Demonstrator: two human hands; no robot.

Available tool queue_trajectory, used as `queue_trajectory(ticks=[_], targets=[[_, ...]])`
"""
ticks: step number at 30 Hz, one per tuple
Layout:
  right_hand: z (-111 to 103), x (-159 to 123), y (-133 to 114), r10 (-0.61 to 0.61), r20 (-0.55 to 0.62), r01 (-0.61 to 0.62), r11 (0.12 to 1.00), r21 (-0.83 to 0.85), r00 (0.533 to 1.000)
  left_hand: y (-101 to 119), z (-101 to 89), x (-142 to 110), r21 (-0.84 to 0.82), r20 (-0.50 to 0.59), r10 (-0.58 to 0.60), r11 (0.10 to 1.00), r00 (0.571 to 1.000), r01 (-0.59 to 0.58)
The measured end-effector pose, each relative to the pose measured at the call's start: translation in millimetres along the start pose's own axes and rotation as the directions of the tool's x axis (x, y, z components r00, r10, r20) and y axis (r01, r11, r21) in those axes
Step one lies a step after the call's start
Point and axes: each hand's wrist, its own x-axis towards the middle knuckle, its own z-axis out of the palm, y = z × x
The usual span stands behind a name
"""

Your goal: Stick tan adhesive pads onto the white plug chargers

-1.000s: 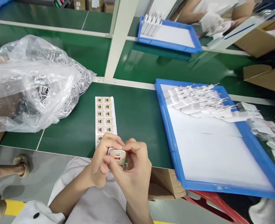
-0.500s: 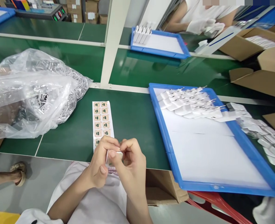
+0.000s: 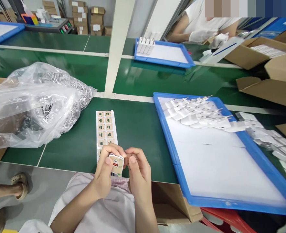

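Note:
My left hand [image 3: 102, 176] is closed around a white charger [image 3: 121, 158], its port face turned up towards me. On that face lies a beige sticker [image 3: 118, 164] with cut-outs around a small port and a red-orange USB port. My right hand [image 3: 141, 171] is at the charger's right edge, fingers curled and thumb bent in; whatever its fingertips pinch, if anything, is hidden. Just beyond my hands, a white sheet of beige stickers [image 3: 105, 127] lies on the green table, its near end partly covered by my left hand.
At right, a blue tray [image 3: 167, 139] holds rows of white plug chargers [image 3: 196, 111]. More wrapped chargers [image 3: 276, 142] lie beyond it. A clear bag of cables [image 3: 67, 94] sits left. Across the bench are another blue tray [image 3: 167, 63] and a gloved co-worker [image 3: 203, 34].
The charger has turned so that its stickered port face shows. My right thumb has come off that face and moved right. The view has tilted up slightly.

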Motion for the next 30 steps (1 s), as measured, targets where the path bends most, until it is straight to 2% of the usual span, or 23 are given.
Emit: queue_trajectory(ticks=[3,6,12,16,21,27,30], targets=[[2,-3,1,-0.026,0.001,0.026,1.000,0.006,1.000,5,2.8,4,-0.099,-0.019,-0.031,0.995,0.999,0.029],[3,-4,2,-0.008,-0.007,0.008,1.000,0.020,1.000,10,1.6,8,-0.159,0.007,-0.042,0.986,0.999,0.043],[5,4,3,0.106,0.098,-0.122,0.978,0.169,0.990,19,-5.8,10,-0.118,0.135,-0.101,0.986,0.986,0.118],[8,4,2,0.164,0.140,-0.192,0.957,0.216,0.976,24,-6.0,10,0.081,0.191,-0.027,0.997,0.981,0.012],[9,2,-4,0.217,0.200,-0.256,0.946,0.200,0.956,27,-3.5,7,0.256,0.211,0.059,0.960,0.976,-0.113],[9,0,-6,0.235,0.224,-0.283,0.934,0.217,0.946,24,0.4,5,0.292,0.180,0.140,0.938,0.974,-0.189],[11,1,-1,0.228,0.222,-0.277,0.934,0.225,0.948,21,4.2,7,0.269,0.075,0.192,0.941,0.978,-0.206]])
